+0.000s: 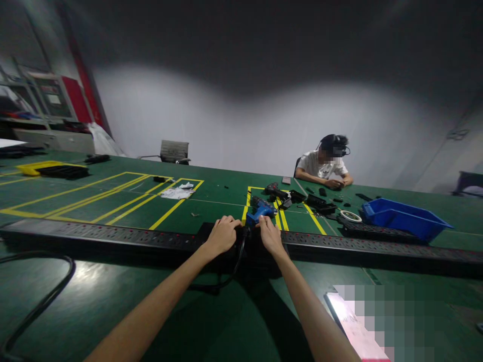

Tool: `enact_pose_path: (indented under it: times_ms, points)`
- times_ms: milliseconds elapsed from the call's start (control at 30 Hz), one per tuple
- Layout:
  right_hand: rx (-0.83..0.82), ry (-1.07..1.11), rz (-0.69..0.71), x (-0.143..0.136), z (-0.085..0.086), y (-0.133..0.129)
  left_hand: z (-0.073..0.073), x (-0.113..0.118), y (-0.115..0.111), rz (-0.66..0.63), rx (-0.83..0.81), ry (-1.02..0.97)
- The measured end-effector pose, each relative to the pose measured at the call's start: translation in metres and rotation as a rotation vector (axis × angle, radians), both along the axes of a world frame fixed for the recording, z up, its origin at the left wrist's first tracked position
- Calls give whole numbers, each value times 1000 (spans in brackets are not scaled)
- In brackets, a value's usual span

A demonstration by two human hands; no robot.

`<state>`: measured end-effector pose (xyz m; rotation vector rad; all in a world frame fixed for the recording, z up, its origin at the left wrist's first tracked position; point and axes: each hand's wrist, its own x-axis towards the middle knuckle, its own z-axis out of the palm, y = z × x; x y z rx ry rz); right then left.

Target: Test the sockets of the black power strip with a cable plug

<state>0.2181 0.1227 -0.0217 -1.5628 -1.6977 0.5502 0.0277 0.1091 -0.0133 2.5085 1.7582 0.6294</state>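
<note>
A long black power strip (143, 237) with rows of sockets lies across the green table. My left hand (224, 234) is closed over the strip's dark middle part, fingers curled at its far edge. On the same middle part, to the right, my right hand (270, 234) grips with its fingers bent over the top. A black cable (241, 251) comes up between the two hands and loops down on the near side. Just beyond my fingertips lies a blue power drill (260, 211). The undersides of both hands' grip are hidden.
A blue bin (405, 217) and a roll of tape (350, 216) stand at right, near loose black parts. A thick cable (56, 289) loops at left. Papers (177, 192) lie beyond the strip. Across the table sits a person (322, 166); a pink-screened device (358, 327) lies front right.
</note>
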Motion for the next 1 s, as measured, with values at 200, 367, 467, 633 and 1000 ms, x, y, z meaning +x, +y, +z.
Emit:
enact_pose_path:
  times_ms: [200, 367, 467, 633, 1000]
  points:
    - [108, 344, -104, 10, -7, 7, -2, -3, 12, -64, -3, 24]
    - [135, 353, -76, 12, -10, 9, -2, -5, 19, -136, -9, 34]
    - [136, 335, -60, 12, -11, 8, -4, -6, 19, -153, -8, -22]
    - [116, 281, -34, 10, -10, 7, -6, -6, 18, -148, 10, -40]
    - [69, 130, 64, 10, -10, 7, -11, -7, 23, -157, 12, -48]
